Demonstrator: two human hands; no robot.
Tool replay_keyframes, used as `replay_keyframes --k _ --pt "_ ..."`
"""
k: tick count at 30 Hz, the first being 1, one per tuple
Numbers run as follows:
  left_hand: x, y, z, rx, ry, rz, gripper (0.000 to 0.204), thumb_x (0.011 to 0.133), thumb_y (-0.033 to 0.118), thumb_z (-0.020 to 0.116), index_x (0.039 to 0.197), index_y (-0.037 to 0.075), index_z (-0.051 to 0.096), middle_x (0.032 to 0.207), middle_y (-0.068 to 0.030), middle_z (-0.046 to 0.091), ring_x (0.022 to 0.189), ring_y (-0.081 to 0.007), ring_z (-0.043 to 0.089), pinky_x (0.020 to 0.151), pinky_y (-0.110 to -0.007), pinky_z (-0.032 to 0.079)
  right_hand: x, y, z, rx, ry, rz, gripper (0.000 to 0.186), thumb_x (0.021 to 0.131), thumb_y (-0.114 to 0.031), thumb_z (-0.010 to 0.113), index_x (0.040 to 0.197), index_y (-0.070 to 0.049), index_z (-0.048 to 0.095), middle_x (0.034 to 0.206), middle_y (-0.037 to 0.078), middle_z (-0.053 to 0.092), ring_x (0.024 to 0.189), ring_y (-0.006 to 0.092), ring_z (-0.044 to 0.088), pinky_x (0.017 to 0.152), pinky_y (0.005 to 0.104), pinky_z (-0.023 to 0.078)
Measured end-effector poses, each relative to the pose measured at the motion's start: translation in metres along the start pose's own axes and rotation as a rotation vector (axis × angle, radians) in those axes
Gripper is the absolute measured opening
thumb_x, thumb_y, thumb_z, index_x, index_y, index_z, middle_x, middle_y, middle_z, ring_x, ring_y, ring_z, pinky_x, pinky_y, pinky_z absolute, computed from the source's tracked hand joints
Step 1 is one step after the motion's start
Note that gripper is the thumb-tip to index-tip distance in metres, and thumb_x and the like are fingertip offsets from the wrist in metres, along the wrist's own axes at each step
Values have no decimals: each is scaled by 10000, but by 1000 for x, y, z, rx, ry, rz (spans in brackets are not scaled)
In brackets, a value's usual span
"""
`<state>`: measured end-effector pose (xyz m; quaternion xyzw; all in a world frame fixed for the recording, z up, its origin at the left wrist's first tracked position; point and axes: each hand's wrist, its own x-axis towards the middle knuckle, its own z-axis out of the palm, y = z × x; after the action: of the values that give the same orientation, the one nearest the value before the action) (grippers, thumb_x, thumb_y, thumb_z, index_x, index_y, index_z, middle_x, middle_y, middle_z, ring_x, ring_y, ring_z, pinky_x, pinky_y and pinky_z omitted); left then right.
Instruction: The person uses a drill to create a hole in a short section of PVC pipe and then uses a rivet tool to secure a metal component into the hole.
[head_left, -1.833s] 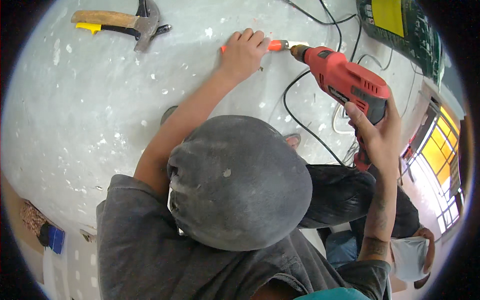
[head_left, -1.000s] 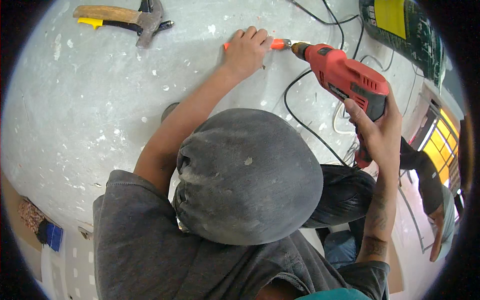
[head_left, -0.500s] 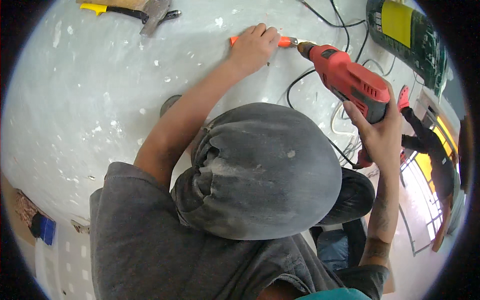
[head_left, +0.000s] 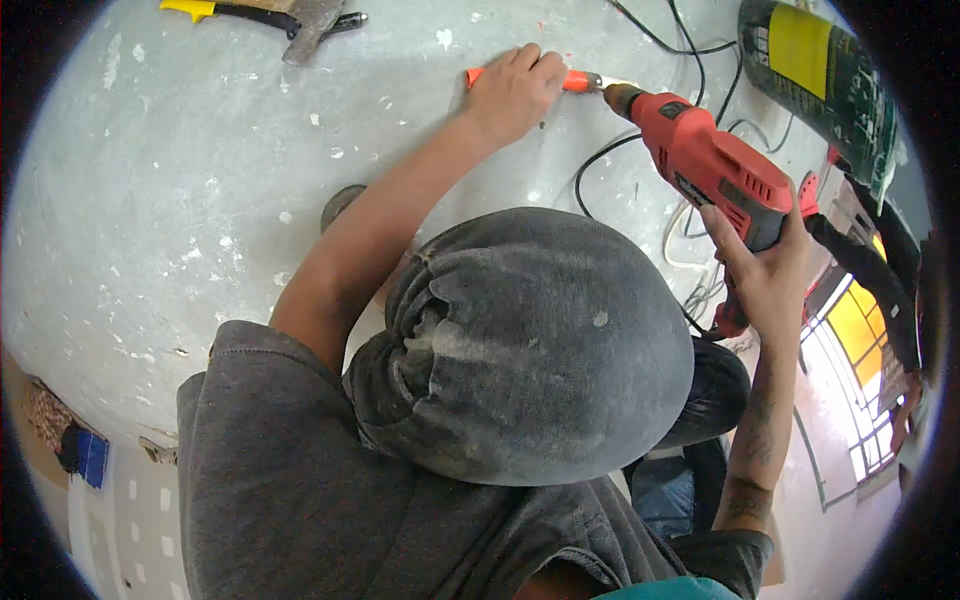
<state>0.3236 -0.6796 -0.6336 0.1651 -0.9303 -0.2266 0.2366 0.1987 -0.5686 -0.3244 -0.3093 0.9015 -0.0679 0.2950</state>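
Observation:
My left hand [head_left: 515,90] is wrapped round an orange-handled tool [head_left: 578,81] lying on the paint-speckled grey floor [head_left: 160,190]. The metal end of that tool meets, or nearly meets, the front of a red corded drill [head_left: 700,150]; contact is too small to tell. My right hand [head_left: 760,270] grips the drill's rear handle, thumb along its side, with the drill pointed up and left. A rounded, dusty grey cloth shape [head_left: 540,350], apparently a covered head, hides much of the floor between my arms.
A hammer [head_left: 310,30] lies across a black-and-yellow tool [head_left: 235,15] at upper left. Black cords [head_left: 590,165] loop behind the drill beside a dark green container [head_left: 820,90]. Another person in dark clothing [head_left: 865,270] is at the right, near a yellow-paned window or door [head_left: 862,330].
Both hands, with the orange tool and drill, appear slightly higher and further right in the picture, as do the floor tools. The other person has moved from the lower right upward along the right side.

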Motion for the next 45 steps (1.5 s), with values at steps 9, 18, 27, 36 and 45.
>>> replay_keyframes --k 9,18,27,36,45 --pt "-1 -2 -1 -1 21 0 281 783 132 630 1054 65 672 947 -17 558 914 -198 574 754 -329 553 4 -10 -4 -57 -51 -54 600 792 -197 819 1293 -35 531 1020 134 725 918 180 696 830 330 541" --pt "1 -1 -3 5 9 11 303 770 136 636 1061 60 665 937 -22 555 911 -195 575 745 -312 556 11 0 0 -103 -58 -245 609 767 -142 807 1310 -84 535 1065 156 720 1001 267 713 850 360 552" --pt "0 -3 1 -52 -63 -1 338 759 116 616 1091 65 651 955 -32 554 928 -213 571 806 -334 545 24 11 1 -211 -130 -333 669 718 -111 815 1328 -159 546 1076 146 713 984 326 709 841 377 560" --pt "-2 -3 -1 -77 -63 0 323 766 128 602 1075 43 646 984 -41 568 944 -225 566 830 -341 530 18 13 4 -260 -142 -364 687 716 -100 821 1344 -150 546 1082 157 708 991 329 705 843 385 559" --pt "-1 -5 -2 -44 -66 14 312 778 131 596 1073 47 651 973 -40 573 949 -215 563 828 -338 527 16 7 8 -225 -35 -412 643 718 -129 827 1300 -135 553 1045 151 715 928 326 723 792 384 578"
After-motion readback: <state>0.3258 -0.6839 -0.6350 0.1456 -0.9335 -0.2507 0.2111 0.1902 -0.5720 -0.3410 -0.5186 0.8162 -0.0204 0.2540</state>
